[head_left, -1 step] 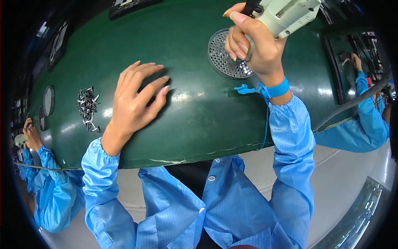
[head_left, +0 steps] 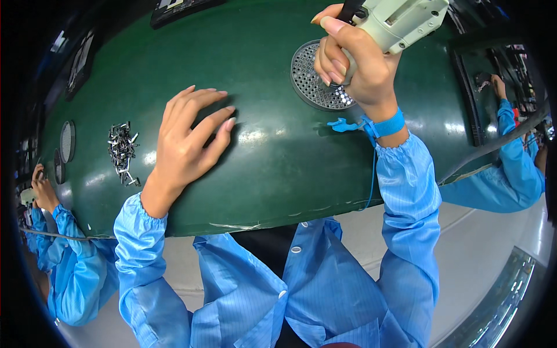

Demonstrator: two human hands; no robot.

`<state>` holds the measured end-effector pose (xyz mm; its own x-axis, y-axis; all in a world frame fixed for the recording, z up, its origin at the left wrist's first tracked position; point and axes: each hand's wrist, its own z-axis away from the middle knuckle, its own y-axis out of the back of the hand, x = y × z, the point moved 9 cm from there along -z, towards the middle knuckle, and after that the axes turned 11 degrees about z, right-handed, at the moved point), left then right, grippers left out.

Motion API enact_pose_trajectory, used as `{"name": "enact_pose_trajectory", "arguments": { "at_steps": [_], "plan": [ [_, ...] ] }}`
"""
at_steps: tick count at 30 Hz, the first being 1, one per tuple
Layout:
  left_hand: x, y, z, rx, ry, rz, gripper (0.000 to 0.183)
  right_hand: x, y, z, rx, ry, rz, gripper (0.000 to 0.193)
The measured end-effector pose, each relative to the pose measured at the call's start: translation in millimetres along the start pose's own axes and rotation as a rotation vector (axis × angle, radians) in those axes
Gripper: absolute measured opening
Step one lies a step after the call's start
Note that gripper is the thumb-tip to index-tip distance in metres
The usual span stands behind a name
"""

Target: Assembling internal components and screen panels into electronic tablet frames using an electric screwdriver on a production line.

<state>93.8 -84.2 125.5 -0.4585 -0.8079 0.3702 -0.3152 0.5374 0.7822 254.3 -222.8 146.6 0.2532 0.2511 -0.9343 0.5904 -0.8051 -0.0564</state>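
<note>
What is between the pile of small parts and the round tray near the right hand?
In the head view, the left hand, over green tabletop.

Worktop (head_left: 278, 168): dk green w/ pale edge scuffs. Handheld tool (head_left: 403, 26): pale greenish-grey. Round tray (head_left: 304, 66): grey, dotted w/ holes. Small parts (head_left: 122, 148): blk & silver. Wrist strap (head_left: 390, 124): brt blue. Smock (head_left: 336, 278): blue, fine stripes.

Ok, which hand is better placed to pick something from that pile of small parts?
Probably the left hand. It's nearer the pile of small parts, and its fingers hold nothing. The right hand is gripping the pale green tool beside the round perforated tray.
</note>
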Motion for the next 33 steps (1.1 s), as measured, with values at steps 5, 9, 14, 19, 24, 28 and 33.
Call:
{"name": "enact_pose_trajectory", "arguments": {
  "at_steps": [5,9,14,19,24,28,33],
  "plan": [
    [-9,0,3,0.018,0.044,0.051,0.014,6,-6,1,-0.028,-0.04,0.021,0.02],
    [-9,1,2,0.021,0.045,0.056,0.014,11,-4,0,-0.014,-0.043,0.056,0.02],
    [-11,1,4,0.011,0.042,0.079,0.013,11,-5,0,-0.011,-0.032,0.025,0.019],
    [-8,3,3,0.041,0.015,0.071,0.011,13,-4,-1,-0.031,-0.003,-0.008,0.019],
    [-8,2,2,0.036,0.016,0.074,0.011,12,-5,1,-0.045,0.003,0.002,0.019],
    [-8,2,4,0.043,0.015,0.082,0.011,9,-6,3,-0.032,0.022,0.027,0.016],
    [-6,2,3,0.048,0.011,0.079,0.011,10,-4,4,-0.018,0.028,0.02,0.014]
  ]
}}
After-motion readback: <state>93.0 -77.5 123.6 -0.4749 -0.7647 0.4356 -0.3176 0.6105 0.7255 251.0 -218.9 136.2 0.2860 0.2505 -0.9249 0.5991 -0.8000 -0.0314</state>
